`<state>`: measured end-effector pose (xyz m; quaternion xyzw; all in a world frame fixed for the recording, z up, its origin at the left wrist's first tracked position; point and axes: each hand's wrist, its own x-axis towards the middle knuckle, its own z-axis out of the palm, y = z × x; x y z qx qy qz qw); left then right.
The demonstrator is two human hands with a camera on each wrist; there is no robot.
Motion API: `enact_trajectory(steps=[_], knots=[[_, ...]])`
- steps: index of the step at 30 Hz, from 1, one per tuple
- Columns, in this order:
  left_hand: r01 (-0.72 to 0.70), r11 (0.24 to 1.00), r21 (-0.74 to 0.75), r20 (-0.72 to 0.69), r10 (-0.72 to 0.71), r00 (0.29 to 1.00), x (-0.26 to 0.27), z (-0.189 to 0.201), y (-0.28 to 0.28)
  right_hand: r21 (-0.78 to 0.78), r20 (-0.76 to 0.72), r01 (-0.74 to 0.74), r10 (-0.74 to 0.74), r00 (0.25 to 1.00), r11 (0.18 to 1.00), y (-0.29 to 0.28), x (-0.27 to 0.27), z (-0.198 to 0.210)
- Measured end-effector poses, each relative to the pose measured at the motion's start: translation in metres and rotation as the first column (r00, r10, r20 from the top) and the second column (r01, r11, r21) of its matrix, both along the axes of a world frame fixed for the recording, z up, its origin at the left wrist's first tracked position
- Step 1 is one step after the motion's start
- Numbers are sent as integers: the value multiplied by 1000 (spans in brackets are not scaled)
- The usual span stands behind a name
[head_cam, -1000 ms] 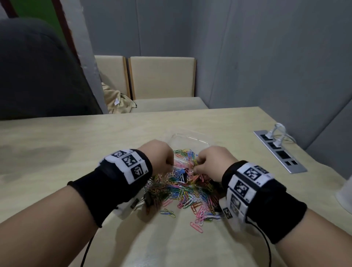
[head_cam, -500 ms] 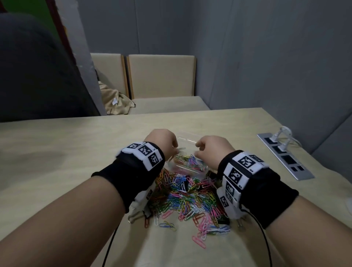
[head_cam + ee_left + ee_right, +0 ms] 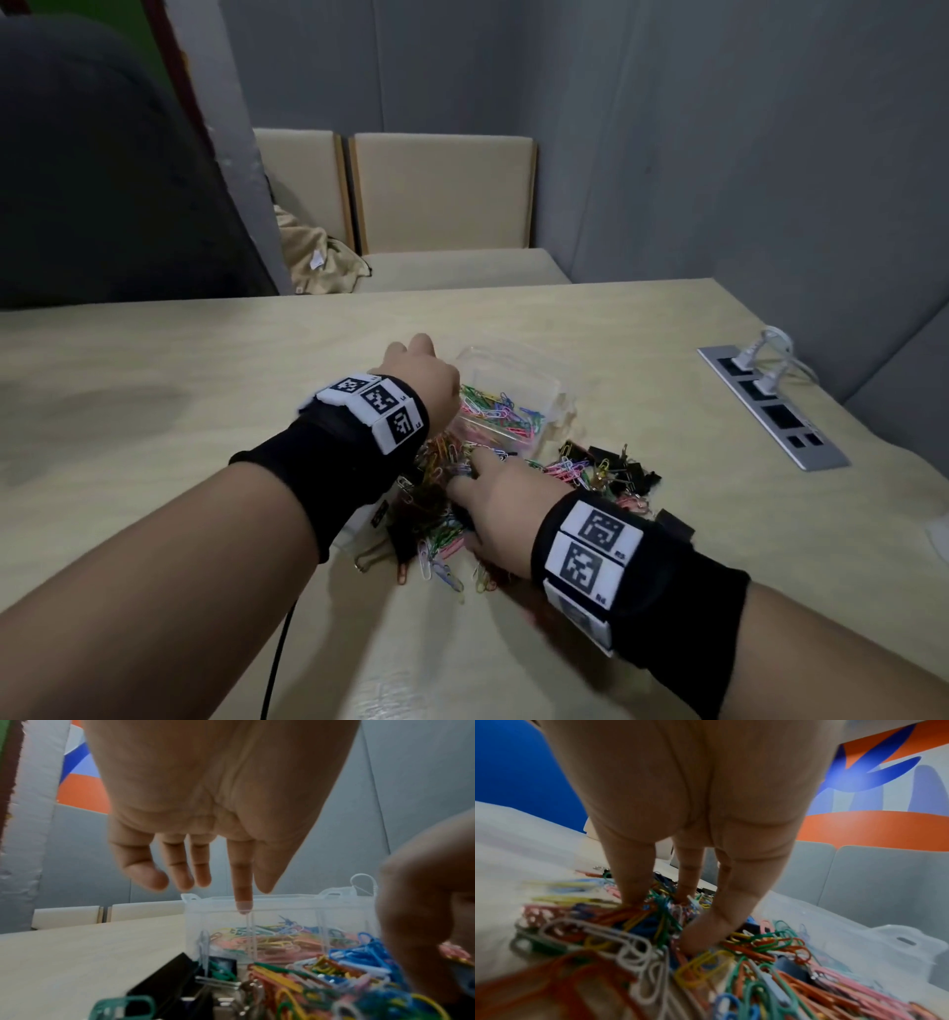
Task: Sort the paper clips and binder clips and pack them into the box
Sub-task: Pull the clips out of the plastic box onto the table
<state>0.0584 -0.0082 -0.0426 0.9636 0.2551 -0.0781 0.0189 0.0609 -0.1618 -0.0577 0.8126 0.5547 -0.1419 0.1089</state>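
A clear plastic box (image 3: 518,365) sits mid-table with colored paper clips (image 3: 500,413) inside. In front of it lies a mixed pile of paper clips (image 3: 441,539), with black binder clips (image 3: 621,467) at its right. My left hand (image 3: 421,370) hovers over the box's left edge. In the left wrist view the left hand (image 3: 205,880) hangs open and empty, and its index fingertip reaches the rim of the box (image 3: 282,904). My right hand (image 3: 482,483) is down on the pile. In the right wrist view the right hand (image 3: 664,912) has its straight fingers (image 3: 631,886) spread and their tips pressed into the paper clips (image 3: 757,943).
A metal socket strip (image 3: 770,411) with white plugs is set into the table at the right. Beige chairs (image 3: 441,195) stand beyond the far edge. A dark chair back (image 3: 102,180) rises at the left. A black cable (image 3: 277,663) hangs from my left wrist.
Both hands were over the box half a second ago. The right hand has dropped back onto the pile near me. The left hand stays at the box with its fingers now spread.
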Motion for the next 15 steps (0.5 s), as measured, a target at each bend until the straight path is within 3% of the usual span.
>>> enact_trajectory(steps=[3,9,15], knots=[[-46,998,-47,-54,44,998,-3,1,4,6,1,3,-3,1000,1000,0,2,0],[23,996,-81,-42,-27,999,-5,3,10,30,-49,91,-89,995,995,1,10,14],[77,994,-77,-56,-81,995,-10,5,6,239,-274,321,-254,928,916,-7,31,49]])
